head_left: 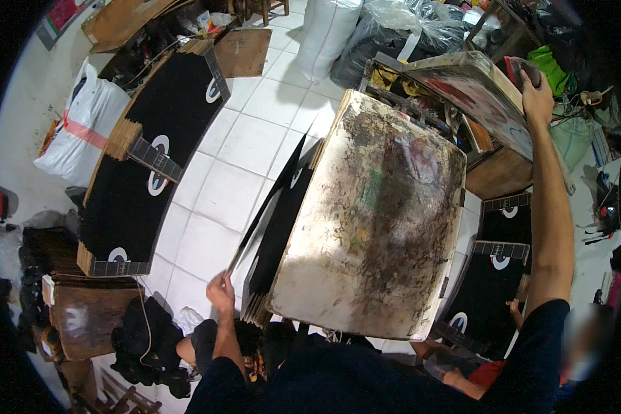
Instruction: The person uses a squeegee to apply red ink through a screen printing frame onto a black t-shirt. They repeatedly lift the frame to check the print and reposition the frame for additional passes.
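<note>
My left hand is closed, pinching the lower corner of a thin black sheet that slants up and away along the left side of a worn board. The board's pale surface carries brown and black stains and a green patch. My right arm reaches far right, where my right hand is closed round a dark block with a red face. That block rests against the upper edge of a tilted printing frame with a red-stained face. The fingers' far side is hidden.
Left, black panels with eye prints lie on a row of boards; similar panels lie right. Another person's hand shows lower right. White sack and dark plastic bags stand behind. Tiled floor runs between the rows.
</note>
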`<state>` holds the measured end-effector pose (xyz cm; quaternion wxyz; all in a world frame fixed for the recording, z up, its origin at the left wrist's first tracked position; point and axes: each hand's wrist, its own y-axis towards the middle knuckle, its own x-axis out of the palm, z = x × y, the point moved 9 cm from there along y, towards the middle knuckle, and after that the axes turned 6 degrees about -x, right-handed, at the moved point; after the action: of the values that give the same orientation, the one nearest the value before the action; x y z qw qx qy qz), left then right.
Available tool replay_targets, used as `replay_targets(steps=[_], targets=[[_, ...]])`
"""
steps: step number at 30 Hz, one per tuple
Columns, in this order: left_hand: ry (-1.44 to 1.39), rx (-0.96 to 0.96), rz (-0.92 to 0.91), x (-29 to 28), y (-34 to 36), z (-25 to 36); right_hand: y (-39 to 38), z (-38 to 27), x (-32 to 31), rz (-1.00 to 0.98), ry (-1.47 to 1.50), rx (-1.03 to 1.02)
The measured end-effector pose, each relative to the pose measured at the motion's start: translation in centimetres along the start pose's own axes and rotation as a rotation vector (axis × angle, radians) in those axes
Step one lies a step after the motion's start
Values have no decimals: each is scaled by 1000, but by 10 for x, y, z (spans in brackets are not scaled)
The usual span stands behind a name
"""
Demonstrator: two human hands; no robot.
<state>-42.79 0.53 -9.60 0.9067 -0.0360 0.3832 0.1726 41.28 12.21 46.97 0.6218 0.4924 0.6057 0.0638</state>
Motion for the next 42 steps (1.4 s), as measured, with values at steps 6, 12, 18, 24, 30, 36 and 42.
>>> replay_targets(steps=[6, 12, 18, 24, 30, 36, 42], targets=[[-231, 513, 243, -39, 56, 254, -13, -20, -6, -16, 75, 16], [-111, 639, 493, -133, 4, 387, -27, -34, -17, -37, 99, 3], [-110, 890, 450, -167, -129, 439, -26, -41, -18, 23, 193, -98], [-299, 1202, -491, -60, -326, 504, -15, -41, -11, 39, 238, -150], [-217, 581, -352, 1, -181, 354, -22, -41, -9, -13, 174, -98], [407, -94, 223, -39, -37, 94, -37, -41, -16, -44, 134, -34], [-23, -233, -44, -40, -50, 53, -26, -38, -18, -4, 97, 16]])
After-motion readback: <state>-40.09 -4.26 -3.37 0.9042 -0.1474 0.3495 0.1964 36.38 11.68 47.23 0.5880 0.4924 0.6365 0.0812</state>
